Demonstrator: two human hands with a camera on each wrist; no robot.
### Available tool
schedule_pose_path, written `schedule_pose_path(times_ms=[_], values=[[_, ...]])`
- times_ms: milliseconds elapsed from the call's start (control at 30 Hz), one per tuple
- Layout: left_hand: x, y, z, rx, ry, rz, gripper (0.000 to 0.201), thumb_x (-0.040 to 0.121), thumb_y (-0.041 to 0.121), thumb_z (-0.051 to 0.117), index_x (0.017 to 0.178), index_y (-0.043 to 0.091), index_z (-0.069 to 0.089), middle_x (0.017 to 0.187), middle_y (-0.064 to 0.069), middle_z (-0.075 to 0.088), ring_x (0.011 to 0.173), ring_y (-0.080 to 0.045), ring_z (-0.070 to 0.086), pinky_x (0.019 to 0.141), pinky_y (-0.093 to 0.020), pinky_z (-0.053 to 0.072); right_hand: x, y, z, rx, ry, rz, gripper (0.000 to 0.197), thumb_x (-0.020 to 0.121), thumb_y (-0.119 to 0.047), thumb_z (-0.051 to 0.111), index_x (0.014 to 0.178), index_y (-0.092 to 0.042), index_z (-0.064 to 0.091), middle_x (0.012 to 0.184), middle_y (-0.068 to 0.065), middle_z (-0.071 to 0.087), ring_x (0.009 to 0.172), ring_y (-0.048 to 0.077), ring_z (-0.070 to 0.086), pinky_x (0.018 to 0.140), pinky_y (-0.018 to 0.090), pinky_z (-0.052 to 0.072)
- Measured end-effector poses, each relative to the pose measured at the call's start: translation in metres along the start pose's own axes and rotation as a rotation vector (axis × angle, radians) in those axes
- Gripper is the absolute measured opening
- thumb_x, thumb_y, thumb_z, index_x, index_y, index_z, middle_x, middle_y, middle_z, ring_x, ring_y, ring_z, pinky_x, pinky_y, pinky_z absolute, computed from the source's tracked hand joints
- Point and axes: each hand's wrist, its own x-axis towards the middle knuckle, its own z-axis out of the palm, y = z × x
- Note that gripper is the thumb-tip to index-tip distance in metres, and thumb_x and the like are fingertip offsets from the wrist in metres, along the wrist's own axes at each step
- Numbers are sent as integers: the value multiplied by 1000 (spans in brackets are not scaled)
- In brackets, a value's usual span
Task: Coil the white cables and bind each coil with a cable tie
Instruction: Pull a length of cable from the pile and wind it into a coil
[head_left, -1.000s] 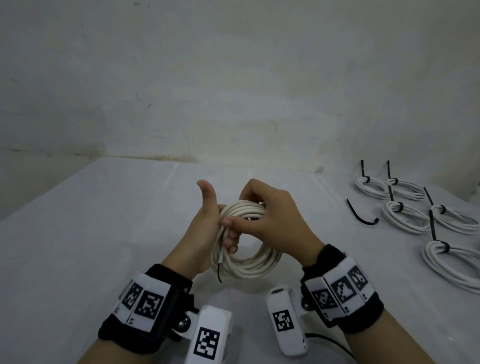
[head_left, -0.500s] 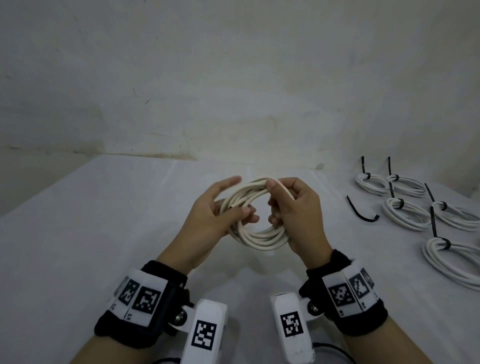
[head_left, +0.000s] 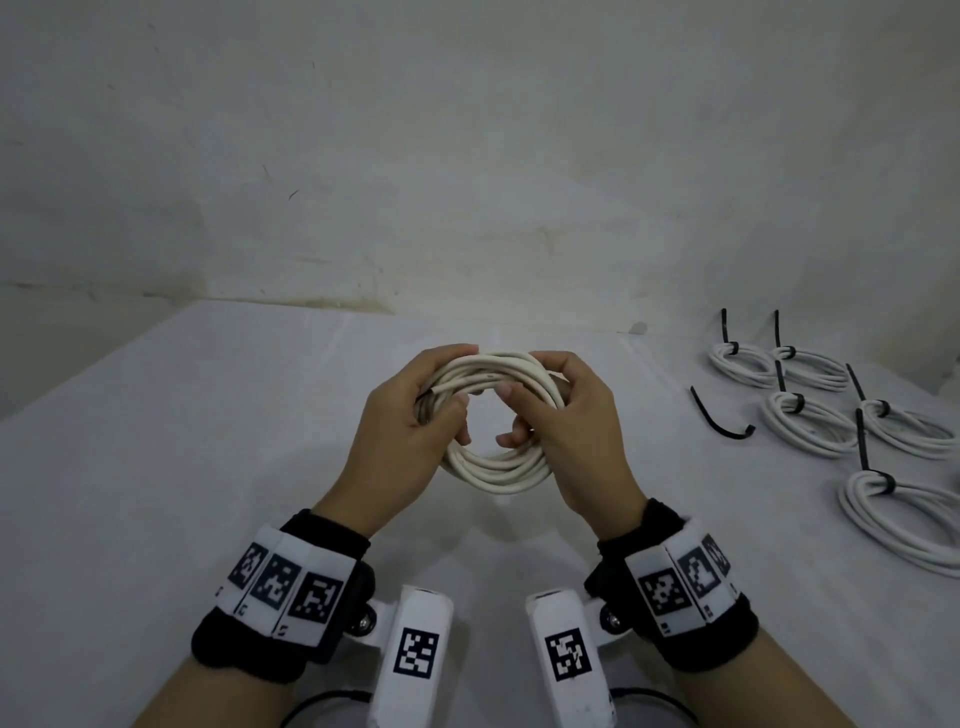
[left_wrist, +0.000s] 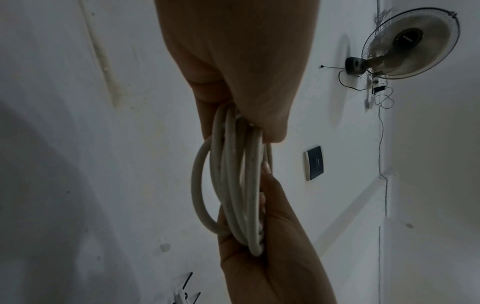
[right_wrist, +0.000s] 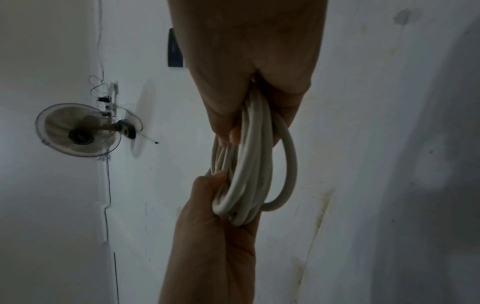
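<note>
coil: now turned flat between both grips | left hand, right hand: each grasping it | next: loose tie on desk

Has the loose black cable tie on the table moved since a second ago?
No. The loose cable tie lies in the same spot, left of the bound coils; only the hands and their coil shifted.

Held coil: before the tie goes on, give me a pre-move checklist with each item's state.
1. Coil gripped by left hand: ok.
2. Gripped by right hand too: ok.
3. Loops gathered into one ring: ok.
4. Cable end tucked in: not ok, it pokes out by the left thumb.
5. Loose cable tie free on the table: ok.
6. A hand free to fetch it: not ok.
</note>
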Motion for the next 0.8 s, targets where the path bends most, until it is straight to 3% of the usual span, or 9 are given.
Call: schedule_pose_path(times_ms=[100,233,333,467,633,733,800], values=[[0,-2,1,-16,-11,-18,36,92,-5,49,117,18,60,75,-10,64,58,-13,59,61,-39,56,-2,0,1,-29,-26,-31,36,80,-3,74,110,-13,59,81,3,64,64,14,66,59,32,59],[0,-2,1,-56,-15,-39,34,93,-5,46,117,16,59,82,-10,65,56,-12,58,58,-36,54,-1,1,1,-165,-20,-123,28,83,-7,72,107,-19,63,97,8,65,82,21,69,59,29,59],[-1,-2,3,-85,-43,-53,32,93,-3,47,118,16,57,86,-10,65,58,-12,59,58,-34,54,0,2,-1,-196,9,-138,26,83,-6,71,106,-17,66,93,7,67,77,18,68,57,27,58],[-2,-3,4,-34,-97,-26,38,89,5,60,123,22,54,97,3,66,73,-14,66,64,-25,55,1,4,-2,-174,48,-124,25,83,-3,70,105,-14,70,88,7,69,66,17,66,54,26,56],[-2,-3,4,14,-11,0,34,92,3,56,119,22,58,82,2,68,65,-14,67,65,-28,56,3,7,-1,-140,72,-84,26,84,-3,69,108,-12,71,85,8,71,64,12,67,57,25,57],[-1,-6,2,50,8,3,31,92,4,55,117,22,61,66,1,65,58,-11,64,59,-21,52,6,6,-5,-271,32,-139,25,82,-13,74,106,-18,72,90,-3,73,76,8,67,69,26,57],[0,-8,1,55,19,-11,30,92,4,55,116,21,62,61,1,63,54,-9,61,55,-20,49,10,1,-11,-399,-51,-168,22,82,-22,74,104,-21,72,94,-9,73,85,3,66,78,20,53]])
